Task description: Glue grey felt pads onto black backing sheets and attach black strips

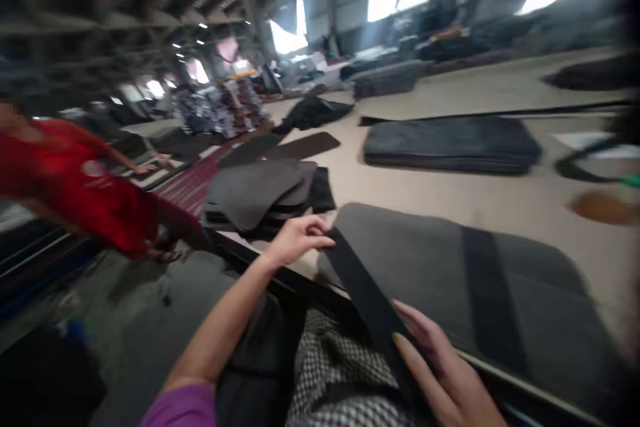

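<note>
A long, flat black strip runs slantwise along the near edge of the table, in front of my body. Its far end is pinched between the thumb and fingers of my left hand. Lower down, my right hand grips the strip by its edge, thumb on one side and fingers on the other. Just beyond lies a dark grey mat-like piece with rounded corners, partly covered by the strip and my right hand. A black band crosses that piece. The material is blurred.
Left of the mat-like piece, similar grey pieces are piled on the pale table. Farther back sit a dark folded stack and a crumpled black cloth. A person in red stands at the left. A blurred brown object is at right.
</note>
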The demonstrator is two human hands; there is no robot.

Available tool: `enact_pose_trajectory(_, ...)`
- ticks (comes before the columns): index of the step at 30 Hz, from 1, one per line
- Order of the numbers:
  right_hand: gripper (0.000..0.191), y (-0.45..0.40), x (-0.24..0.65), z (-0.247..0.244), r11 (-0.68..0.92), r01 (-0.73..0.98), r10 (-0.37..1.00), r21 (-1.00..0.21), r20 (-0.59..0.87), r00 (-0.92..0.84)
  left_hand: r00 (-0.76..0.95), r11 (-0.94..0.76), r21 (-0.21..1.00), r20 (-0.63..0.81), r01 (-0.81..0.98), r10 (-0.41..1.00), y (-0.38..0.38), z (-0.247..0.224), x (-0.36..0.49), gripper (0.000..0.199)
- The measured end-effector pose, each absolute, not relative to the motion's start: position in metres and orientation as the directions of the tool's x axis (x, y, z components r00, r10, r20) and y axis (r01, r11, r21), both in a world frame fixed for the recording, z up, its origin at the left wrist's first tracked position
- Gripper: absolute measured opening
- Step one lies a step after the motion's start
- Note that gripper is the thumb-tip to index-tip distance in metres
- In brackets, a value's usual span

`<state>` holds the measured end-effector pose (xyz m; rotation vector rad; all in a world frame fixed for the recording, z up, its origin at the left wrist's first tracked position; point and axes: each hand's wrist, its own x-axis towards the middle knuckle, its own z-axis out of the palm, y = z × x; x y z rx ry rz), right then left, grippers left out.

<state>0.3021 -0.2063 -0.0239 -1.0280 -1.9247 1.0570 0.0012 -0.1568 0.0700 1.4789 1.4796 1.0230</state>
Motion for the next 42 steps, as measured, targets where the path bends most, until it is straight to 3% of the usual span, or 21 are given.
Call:
enact_pose_trajectory(3, 0.039, -0.212, 0.306, -0.01, 0.178, 0.283, 0.869, -0.943, 0.015, -0.495, -0.018, -0.002, 0.885, 0.012, 0.466, 1.0, -0.128, 0.045, -0.006, 0.033)
enact_pose_trajectory(8, 0.019, -0.193, 0.3, -0.007, 0.109, 0.313, 0.889, -0.943, -0.048, -0.455, 0.148, -0.079, 0.837, -0.003, 0.542, 0.989, -0.072, 0.021, 0.0, 0.029)
enact_pose_trajectory(11, 0.012, -0.186, 0.296, -0.013, 0.035, 0.268, 0.878, -0.963, -0.098, -0.469, 0.238, -0.198, 0.729, 0.05, 0.655, 0.97, -0.034, 0.013, 0.018, 0.025)
enact_pose_trajectory(16, 0.014, -0.162, 0.282, -0.022, -0.234, 0.089, 0.818, -0.968, -0.245, -0.521, 0.386, -0.414, 0.486, 0.161, 0.77, 0.908, 0.036, -0.012, 0.04, 0.015)
enact_pose_trajectory(25, 0.01, -0.123, 0.261, -0.023, -0.239, 0.083, 0.83, -0.967, -0.248, -0.499, 0.416, -0.463, 0.365, 0.205, 0.807, 0.886, 0.09, -0.034, 0.049, 0.01)
enact_pose_trajectory(42, 0.017, -0.116, 0.259, -0.025, -0.285, 0.045, 0.836, -0.957, -0.271, -0.477, 0.454, -0.487, 0.248, 0.183, 0.837, 0.872, 0.106, -0.037, 0.061, 0.012)
